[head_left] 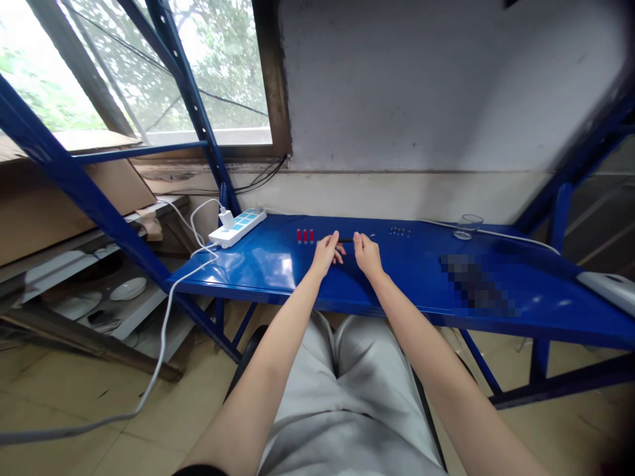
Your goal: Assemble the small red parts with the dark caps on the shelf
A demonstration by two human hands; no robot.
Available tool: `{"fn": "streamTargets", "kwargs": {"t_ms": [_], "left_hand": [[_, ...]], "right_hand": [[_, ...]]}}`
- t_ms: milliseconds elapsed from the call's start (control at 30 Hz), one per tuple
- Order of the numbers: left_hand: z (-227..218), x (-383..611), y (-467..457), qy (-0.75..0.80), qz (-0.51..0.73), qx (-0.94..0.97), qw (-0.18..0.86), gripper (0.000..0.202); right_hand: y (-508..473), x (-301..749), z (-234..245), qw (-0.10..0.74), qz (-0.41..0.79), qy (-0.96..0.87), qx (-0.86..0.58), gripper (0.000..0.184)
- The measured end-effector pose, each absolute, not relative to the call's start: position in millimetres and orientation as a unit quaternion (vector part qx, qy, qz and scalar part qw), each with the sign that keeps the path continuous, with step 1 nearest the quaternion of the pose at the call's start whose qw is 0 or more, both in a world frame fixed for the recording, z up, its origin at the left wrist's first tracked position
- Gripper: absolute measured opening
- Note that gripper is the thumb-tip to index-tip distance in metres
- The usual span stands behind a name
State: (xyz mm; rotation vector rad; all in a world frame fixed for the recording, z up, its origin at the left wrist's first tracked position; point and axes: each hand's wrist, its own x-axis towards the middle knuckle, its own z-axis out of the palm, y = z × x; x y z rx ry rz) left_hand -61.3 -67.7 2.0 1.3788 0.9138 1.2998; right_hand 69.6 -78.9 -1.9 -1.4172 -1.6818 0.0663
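Observation:
Both of my hands are in front of me over the blue table (258, 264). A thin dark stick-like piece (346, 240) spans the gap between them; its kind cannot be made out. My left hand (327, 254) pinches its left end, with the lower fingers loosely curled. On its right end my right hand (368, 255) is closed, thumb on top. Just left of my left hand, three small red cylinders (305, 236) stand in a row. Several tiny shiny pieces (399, 232) lie to the right of my right hand.
A white power strip (238, 228) with a plugged-in charger sits at the table's left end. Toward the right stand a clear glass (467, 227) and a pixelated dark object (473, 284). Blue frame posts (191, 86) rise at both sides; a white cable (166, 317) hangs at left.

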Motion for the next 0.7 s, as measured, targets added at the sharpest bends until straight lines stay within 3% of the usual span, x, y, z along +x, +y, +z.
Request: {"fn": "streamTargets", "kwargs": {"t_ms": [300,700], "left_hand": [[0.6,-63.0,-66.1,0.362,0.536,0.594,0.478,0.035],[0.6,-63.2,-66.0,0.406,0.578,0.547,0.449,0.047]], "right_hand": [[-77.1,70.7,-3.7,0.450,0.010,-0.680,-0.579,0.047],[-80.2,69.5,-3.0,0.431,0.017,-0.689,-0.582,0.047]]}}
